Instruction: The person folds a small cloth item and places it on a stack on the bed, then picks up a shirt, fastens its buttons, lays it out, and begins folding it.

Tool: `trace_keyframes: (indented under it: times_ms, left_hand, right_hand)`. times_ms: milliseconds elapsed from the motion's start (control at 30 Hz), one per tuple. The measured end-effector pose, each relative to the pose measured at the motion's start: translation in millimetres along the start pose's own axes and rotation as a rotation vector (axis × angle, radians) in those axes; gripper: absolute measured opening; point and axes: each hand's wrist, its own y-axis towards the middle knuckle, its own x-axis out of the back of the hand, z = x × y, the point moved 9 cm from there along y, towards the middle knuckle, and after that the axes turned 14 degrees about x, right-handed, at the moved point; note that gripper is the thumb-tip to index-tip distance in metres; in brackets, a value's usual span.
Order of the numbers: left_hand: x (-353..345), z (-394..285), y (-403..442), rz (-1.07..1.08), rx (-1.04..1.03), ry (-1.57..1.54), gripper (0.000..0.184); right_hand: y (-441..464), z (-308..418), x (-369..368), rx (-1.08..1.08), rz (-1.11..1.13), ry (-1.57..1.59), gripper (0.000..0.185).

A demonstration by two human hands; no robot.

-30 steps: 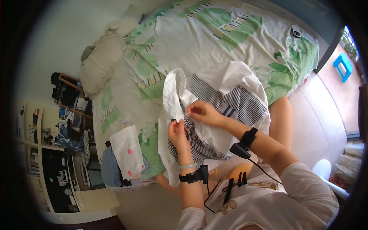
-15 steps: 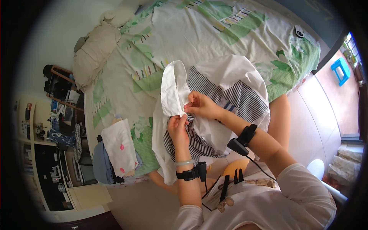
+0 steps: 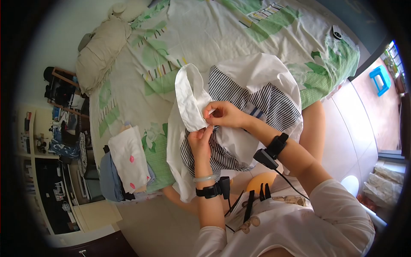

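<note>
A white shirt (image 3: 252, 70) with black-and-white striped panels lies bunched across my lap and the bed's edge. Its white collar (image 3: 185, 100) stands up in a loop at the left. My left hand (image 3: 200, 140) pinches the lower end of this collar between thumb and fingers. From the right, my right hand (image 3: 223, 115) grips the same end, thumb and forefinger together, just above the left thumb. The fingers hide whatever small part of the collar lies between them.
The bed (image 3: 115, 92) has a green-and-white patterned sheet. Folded clothes (image 3: 128, 158) are stacked at its near left corner, and a beige pillow (image 3: 102, 51) lies farther back. A small white remote (image 3: 337, 32) rests at the far right. On the floor beyond stands a blue stool (image 3: 380, 80).
The view has shifted slightly. Both hands stay at the collar end, with the right fingers a little more curled. The collar loop leans slightly further left.
</note>
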Motion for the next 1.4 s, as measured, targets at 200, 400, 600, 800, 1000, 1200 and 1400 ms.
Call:
trace_keyframes:
  times_ms: [200,400,600,800,1000,1200,1400]
  left_hand:
    - [20,5,4,-0.071,-0.011,-0.211,0.014]
    - [10,-13,-18,-0.285,-0.262,-0.139,0.014]
    - [16,-13,-14,-0.424,-0.254,0.074,0.009]
    - [18,-7,-7,-0.345,-0.159,0.076,0.011]
    - [20,-3,-10,-0.286,-0.143,-0.012,0.014]
    - [21,0,-8,-0.272,-0.12,-0.045,0.013]
    - [23,2,-5,-0.27,-0.115,-0.027,0.014]
  right_hand:
    - [-2,2,5,-0.007,-0.099,-0.019,0.014]
    - [-3,11,4,0.062,-0.069,-0.188,0.014]
    - [-4,13,3,0.074,-0.045,-0.284,0.016]
    - [-5,8,5,0.026,-0.06,-0.221,0.016]
    - [-5,11,10,0.063,-0.09,-0.378,0.016]
    - [-6,18,10,0.133,-0.119,-0.455,0.017]
    - [-6,32,4,0.242,-0.089,-0.742,0.018]
